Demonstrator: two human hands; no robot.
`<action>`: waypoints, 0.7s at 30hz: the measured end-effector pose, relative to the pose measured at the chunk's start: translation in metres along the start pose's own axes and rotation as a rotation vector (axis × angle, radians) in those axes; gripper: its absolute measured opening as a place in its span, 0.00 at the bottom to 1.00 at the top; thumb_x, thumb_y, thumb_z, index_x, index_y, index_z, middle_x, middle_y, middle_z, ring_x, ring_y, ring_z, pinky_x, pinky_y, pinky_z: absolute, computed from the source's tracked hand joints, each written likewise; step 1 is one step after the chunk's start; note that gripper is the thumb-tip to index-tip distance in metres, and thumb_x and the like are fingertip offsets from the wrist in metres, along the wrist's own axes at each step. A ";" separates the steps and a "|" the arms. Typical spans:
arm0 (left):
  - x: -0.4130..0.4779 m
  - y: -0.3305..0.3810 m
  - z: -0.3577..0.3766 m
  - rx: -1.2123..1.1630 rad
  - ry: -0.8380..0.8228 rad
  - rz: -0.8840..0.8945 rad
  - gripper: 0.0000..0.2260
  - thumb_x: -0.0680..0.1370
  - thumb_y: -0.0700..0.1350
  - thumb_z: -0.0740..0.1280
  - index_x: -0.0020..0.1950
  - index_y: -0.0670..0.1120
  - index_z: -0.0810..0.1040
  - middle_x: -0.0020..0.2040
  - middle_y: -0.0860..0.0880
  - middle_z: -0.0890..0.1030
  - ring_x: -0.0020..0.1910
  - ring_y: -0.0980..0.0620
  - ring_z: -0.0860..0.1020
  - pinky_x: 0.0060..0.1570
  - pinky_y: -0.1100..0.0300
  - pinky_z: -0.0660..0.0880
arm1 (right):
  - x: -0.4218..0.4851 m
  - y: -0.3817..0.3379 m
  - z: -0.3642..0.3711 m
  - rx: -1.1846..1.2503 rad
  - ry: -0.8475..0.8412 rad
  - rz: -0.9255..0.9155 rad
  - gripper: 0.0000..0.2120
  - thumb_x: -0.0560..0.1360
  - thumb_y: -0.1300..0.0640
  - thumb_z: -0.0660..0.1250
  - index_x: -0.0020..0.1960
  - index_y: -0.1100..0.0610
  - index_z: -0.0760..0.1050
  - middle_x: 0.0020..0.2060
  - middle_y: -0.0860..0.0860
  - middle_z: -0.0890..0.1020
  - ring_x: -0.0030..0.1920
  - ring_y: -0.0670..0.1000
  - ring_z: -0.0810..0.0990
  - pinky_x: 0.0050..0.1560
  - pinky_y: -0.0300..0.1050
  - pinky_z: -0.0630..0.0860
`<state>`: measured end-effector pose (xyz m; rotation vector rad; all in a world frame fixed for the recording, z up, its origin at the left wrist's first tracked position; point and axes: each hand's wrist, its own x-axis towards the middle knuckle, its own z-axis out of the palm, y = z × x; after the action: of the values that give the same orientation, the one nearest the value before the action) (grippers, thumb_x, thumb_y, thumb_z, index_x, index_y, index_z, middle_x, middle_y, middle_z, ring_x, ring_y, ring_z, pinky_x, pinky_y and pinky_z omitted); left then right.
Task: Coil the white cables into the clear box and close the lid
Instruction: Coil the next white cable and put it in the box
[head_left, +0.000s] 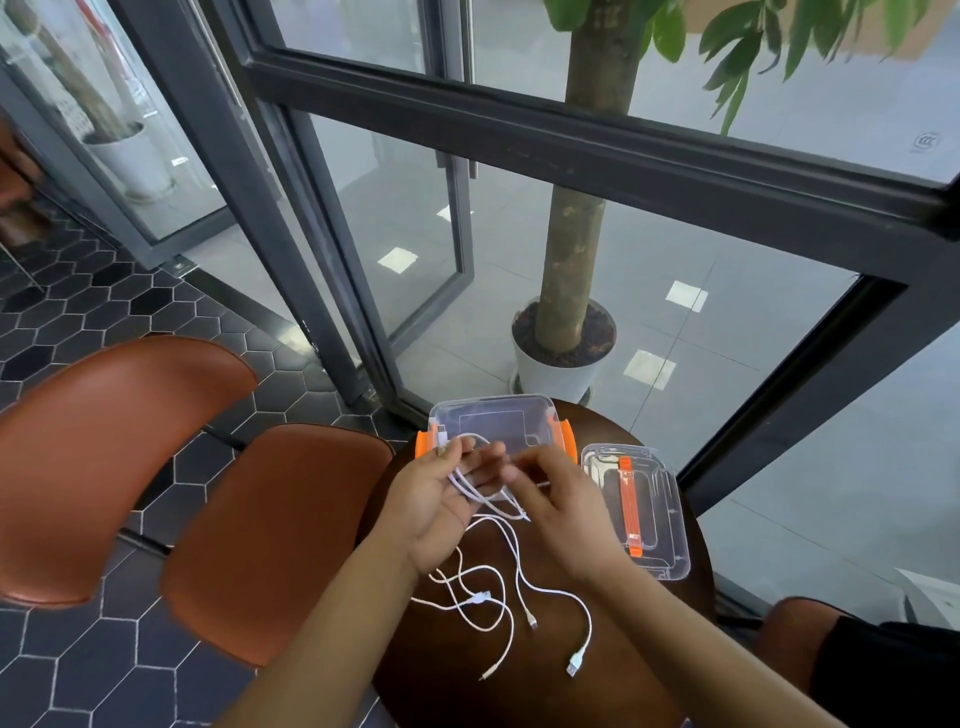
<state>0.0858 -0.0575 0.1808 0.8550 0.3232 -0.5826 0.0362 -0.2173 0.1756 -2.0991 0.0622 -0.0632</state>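
Several white cables (498, 597) lie tangled on the small round dark table (670, 639), their plug ends near its front. My left hand (441, 499) is palm up with loops of one white cable wound over its fingers. My right hand (550, 499) pinches the same cable just right of those loops. Both hands hover in front of the clear box (498, 421), which stands without its lid at the table's far edge, orange latches on both ends. The clear lid (649, 514) with an orange handle lies flat to the right of the box.
Two brown leather chairs (130, 457) stand to the left of the table over dark hexagon floor tiles. A potted tree in a white pot (561, 369) stands behind the box, by a dark-framed glass wall. A third brown seat (795, 629) shows at lower right.
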 end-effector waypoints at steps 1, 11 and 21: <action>-0.001 0.001 0.000 -0.011 -0.014 0.000 0.11 0.85 0.44 0.57 0.52 0.40 0.77 0.52 0.38 0.85 0.53 0.41 0.85 0.53 0.47 0.79 | -0.007 0.003 0.001 0.018 -0.078 0.008 0.11 0.79 0.45 0.68 0.57 0.49 0.75 0.46 0.45 0.82 0.47 0.43 0.81 0.47 0.41 0.79; -0.004 -0.003 0.002 -0.105 -0.017 -0.026 0.12 0.85 0.45 0.58 0.60 0.39 0.74 0.58 0.39 0.84 0.52 0.43 0.86 0.49 0.50 0.84 | -0.011 0.009 -0.001 0.143 -0.244 0.039 0.17 0.74 0.51 0.75 0.55 0.49 0.69 0.51 0.44 0.83 0.54 0.42 0.82 0.55 0.39 0.80; -0.006 0.004 0.003 -0.247 -0.003 -0.013 0.14 0.85 0.48 0.56 0.58 0.38 0.74 0.57 0.38 0.85 0.54 0.41 0.85 0.51 0.47 0.84 | -0.016 0.025 0.005 0.275 -0.303 0.002 0.07 0.82 0.56 0.65 0.49 0.57 0.79 0.36 0.47 0.79 0.35 0.47 0.77 0.40 0.40 0.76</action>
<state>0.0831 -0.0554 0.1882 0.6142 0.3897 -0.5432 0.0206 -0.2242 0.1513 -1.8129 -0.1211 0.2351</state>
